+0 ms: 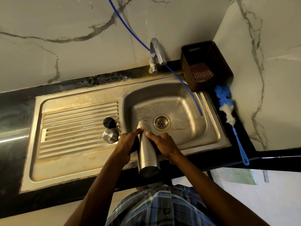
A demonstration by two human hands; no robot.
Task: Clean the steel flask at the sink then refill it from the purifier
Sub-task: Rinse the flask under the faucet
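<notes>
Fingers of the left hand [128, 142] and right hand [162, 144] curl around the steel flask [147, 152], gripping it tilted, mouth down, over the sink [187, 128] basin near the drain [161, 123]. Two caps [110, 129] sit beside them on the drainboard [73, 124].

Both hands hold a cylindrical brushed-steel flask [147, 150] tilted mouth-down over the stainless-steel sink basin [192, 115]; left hand [126, 145] and right hand [163, 145] grip its sides. A black round stopper [109, 122] and a steel cap [110, 136] sit on the ribbed drainboard [73, 128].
</notes>
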